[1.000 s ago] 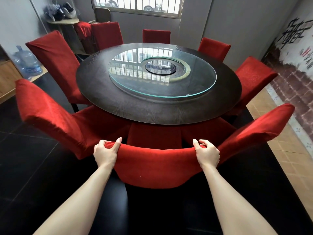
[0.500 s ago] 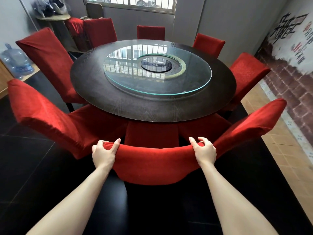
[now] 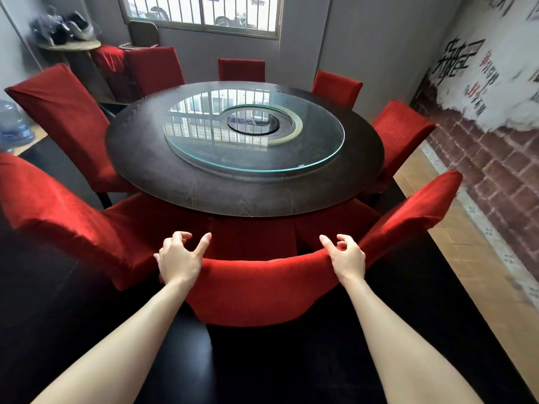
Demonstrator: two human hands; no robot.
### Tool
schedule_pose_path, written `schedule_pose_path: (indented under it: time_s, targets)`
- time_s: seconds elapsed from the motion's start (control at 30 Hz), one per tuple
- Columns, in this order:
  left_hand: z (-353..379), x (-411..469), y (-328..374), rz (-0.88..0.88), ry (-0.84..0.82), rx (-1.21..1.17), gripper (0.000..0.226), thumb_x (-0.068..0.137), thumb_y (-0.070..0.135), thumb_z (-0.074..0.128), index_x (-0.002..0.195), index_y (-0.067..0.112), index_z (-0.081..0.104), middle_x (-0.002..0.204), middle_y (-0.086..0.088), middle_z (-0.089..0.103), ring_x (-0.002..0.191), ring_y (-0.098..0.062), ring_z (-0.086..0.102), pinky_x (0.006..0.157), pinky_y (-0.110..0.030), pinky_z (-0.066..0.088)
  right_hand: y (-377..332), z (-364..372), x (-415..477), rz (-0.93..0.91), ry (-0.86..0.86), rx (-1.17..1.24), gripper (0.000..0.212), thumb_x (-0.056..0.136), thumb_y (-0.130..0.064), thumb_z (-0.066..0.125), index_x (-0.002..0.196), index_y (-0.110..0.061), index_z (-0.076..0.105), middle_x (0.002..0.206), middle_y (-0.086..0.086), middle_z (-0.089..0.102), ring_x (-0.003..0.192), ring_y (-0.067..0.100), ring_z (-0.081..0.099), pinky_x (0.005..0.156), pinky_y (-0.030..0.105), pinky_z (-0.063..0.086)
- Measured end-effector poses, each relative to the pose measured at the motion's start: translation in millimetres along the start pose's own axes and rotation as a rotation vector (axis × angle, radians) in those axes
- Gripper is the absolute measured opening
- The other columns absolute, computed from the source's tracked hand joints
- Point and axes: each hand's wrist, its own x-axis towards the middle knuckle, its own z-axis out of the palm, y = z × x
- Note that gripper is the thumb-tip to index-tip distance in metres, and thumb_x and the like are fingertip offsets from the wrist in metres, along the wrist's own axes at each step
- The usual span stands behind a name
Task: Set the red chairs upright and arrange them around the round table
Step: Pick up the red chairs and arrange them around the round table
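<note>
Dark floor (image 3: 58, 316) ringed the table (image 3: 175, 182). I saw left hand (image 3: 179, 256) and right hand (image 3: 347, 256) resting slack-fingered, gripping nothing, atop the nearest chair (image 3: 253, 287).

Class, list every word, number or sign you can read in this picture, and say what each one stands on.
Large black characters on the right wall: too blurred to read.
Smaller red and black characters beside them: too blurred to read.
No other text shows.
</note>
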Motion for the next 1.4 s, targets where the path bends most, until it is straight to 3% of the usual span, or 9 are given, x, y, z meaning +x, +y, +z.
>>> schedule_pose_path:
  time_s: [0.17,0.47,0.63,0.73,0.9,1.03,1.4]
  targets:
    - [14.4,1.2,40.2,0.104,-0.097,-0.144,0.050,0.085,0.042,0.071,0.116,0.005,0.061,0.120,-0.019,0.058,0.117,-0.034,0.050,0.102,-0.040,0.036,-14.8,-24.3,0.5,-0.033,0.066,0.053,0.061,0.087,-0.055,0.063,0.132,-0.016,0.058,0.127,0.005,0.062,0.120,0.025,0.054,0.090,0.033,0.038]
    - [78.4,-33.6,118.4,0.247,-0.298,-0.257,0.051,0.085,0.043,0.071,0.119,0.009,0.059,0.119,-0.013,0.056,0.117,-0.027,0.053,0.101,-0.039,0.040,-9.5,-94.9,12.1,-0.052,0.209,0.113,0.057,0.087,-0.055,0.062,0.129,-0.016,0.059,0.122,0.004,0.063,0.104,0.016,0.056,0.090,0.030,0.042]
    - [128.8,-62.9,175.8,0.315,-0.401,-0.322,0.050,0.084,0.045,0.071,0.120,0.012,0.058,0.117,-0.006,0.055,0.115,-0.021,0.053,0.094,-0.030,0.038,12.7,-146.8,34.5,-0.021,0.304,0.155,0.054,0.087,-0.056,0.062,0.125,-0.017,0.062,0.115,0.002,0.065,0.105,0.019,0.060,0.095,0.034,0.045]
    - [166.3,-89.6,210.8,0.343,-0.448,-0.356,0.050,0.084,0.045,0.071,0.120,0.013,0.058,0.118,-0.005,0.055,0.113,-0.019,0.054,0.096,-0.032,0.041,32.1,-183.7,54.8,-0.020,0.349,0.177,0.055,0.086,-0.057,0.063,0.124,-0.017,0.062,0.113,0.001,0.065,0.103,0.016,0.060,0.093,0.033,0.046]
    - [234.7,-138.1,267.8,0.370,-0.498,-0.394,0.052,0.085,0.045,0.071,0.122,0.012,0.057,0.118,-0.006,0.055,0.112,-0.018,0.054,0.092,-0.026,0.039,65.7,-251.3,95.4,-0.016,0.375,0.167,0.057,0.087,-0.055,0.062,0.128,-0.016,0.059,0.120,0.001,0.064,0.112,0.018,0.058,0.099,0.035,0.044]
    - [288.4,-180.3,319.1,0.368,-0.521,-0.425,0.052,0.084,0.044,0.072,0.122,0.013,0.057,0.117,-0.005,0.056,0.109,-0.016,0.054,0.088,-0.024,0.038,93.5,-312.3,131.5,-0.023,0.351,0.173,0.055,0.089,-0.054,0.061,0.129,-0.017,0.058,0.122,0.001,0.063,0.108,0.015,0.057,0.090,0.027,0.041]
    - [421.3,-250.9,423.2,0.318,-0.498,-0.451,0.058,0.083,0.047,0.072,0.128,0.015,0.054,0.121,-0.007,0.058,0.105,-0.016,0.055,0.088,-0.030,0.043,164.0,-436.7,252.1,-0.074,0.285,0.212,0.059,0.089,-0.054,0.062,0.135,-0.019,0.055,0.132,0.001,0.058,0.103,0.007,0.052,0.085,0.023,0.036]
